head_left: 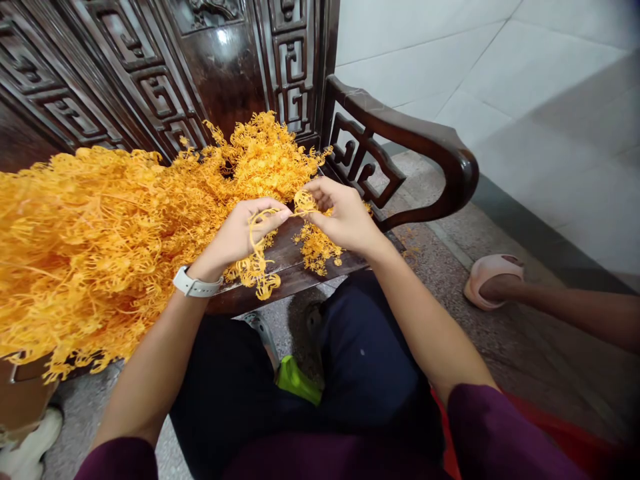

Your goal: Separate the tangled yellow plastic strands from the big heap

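Just above the dark wooden bench (289, 245), an orange sprig (300, 213) stretches crosswise between left hand (250, 230) and right hand (347, 212), fingertips of each pinching its thin stem, neither hand clearly nearer

This looks like a home, probably a sitting room. At eleven o'clock rises the carved, openwork backrest (231, 83) of a dark, polished wooden bench (289, 248), and its scrolled armrest (425, 143) curves out at two o'clock; this is household seating rather than workshop fittings. Large pale tiles face the wall (425, 60) between one and two, above a speckled stone-like floor (440, 250). A bystander's foot at three wears a pink open-toed slipper (477, 275). Loose yellow sprigs (110, 233) heap the seat toward nine.
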The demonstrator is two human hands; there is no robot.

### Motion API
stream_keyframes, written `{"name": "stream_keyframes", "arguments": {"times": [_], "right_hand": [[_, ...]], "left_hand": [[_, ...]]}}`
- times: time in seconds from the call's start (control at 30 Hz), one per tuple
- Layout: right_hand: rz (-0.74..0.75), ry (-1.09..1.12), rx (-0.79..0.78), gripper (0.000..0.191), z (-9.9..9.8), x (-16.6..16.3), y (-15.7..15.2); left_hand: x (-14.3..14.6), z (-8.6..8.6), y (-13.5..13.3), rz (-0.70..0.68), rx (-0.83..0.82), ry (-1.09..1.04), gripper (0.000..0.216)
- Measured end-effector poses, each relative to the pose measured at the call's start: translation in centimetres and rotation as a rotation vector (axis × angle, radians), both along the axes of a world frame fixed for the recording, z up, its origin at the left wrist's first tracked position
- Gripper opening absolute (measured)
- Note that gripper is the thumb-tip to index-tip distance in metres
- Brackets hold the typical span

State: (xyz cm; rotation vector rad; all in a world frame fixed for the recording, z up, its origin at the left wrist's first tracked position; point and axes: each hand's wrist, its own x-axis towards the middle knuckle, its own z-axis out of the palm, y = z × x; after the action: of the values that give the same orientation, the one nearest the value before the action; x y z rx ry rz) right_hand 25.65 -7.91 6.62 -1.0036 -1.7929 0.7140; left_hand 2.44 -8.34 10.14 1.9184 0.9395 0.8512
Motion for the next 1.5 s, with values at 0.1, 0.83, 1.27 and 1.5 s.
{"name": "stream_keyframes", "arguments": {"times": [0.1,0.83,1.27,1.5], "right_hand": [[0.179,0.114,-0.094,0.039,0.7,0.0,-0.6],[0.161,0.165,-0.107,0.047,1.6,-1.0,-1.3],[0.655,0.541,-0.504,0.046,2.0,-1.5,-1.9],[0.907,0.521,-0.546,0.051,2.1,-2.2,-2.5]], "left_hand": [[-0.4,-0.3,0.5,0.034,0.055,-0.008,0.033],[1.6,0.0,-1.3,0.109,-0.011,0.006,0.028],[1.1,1.7,-1.9,-0.324,-0.287,-0.085,0.013],[0.1,2.2,-2.3,-0.438,-0.459,-0.05,0.011]]}}
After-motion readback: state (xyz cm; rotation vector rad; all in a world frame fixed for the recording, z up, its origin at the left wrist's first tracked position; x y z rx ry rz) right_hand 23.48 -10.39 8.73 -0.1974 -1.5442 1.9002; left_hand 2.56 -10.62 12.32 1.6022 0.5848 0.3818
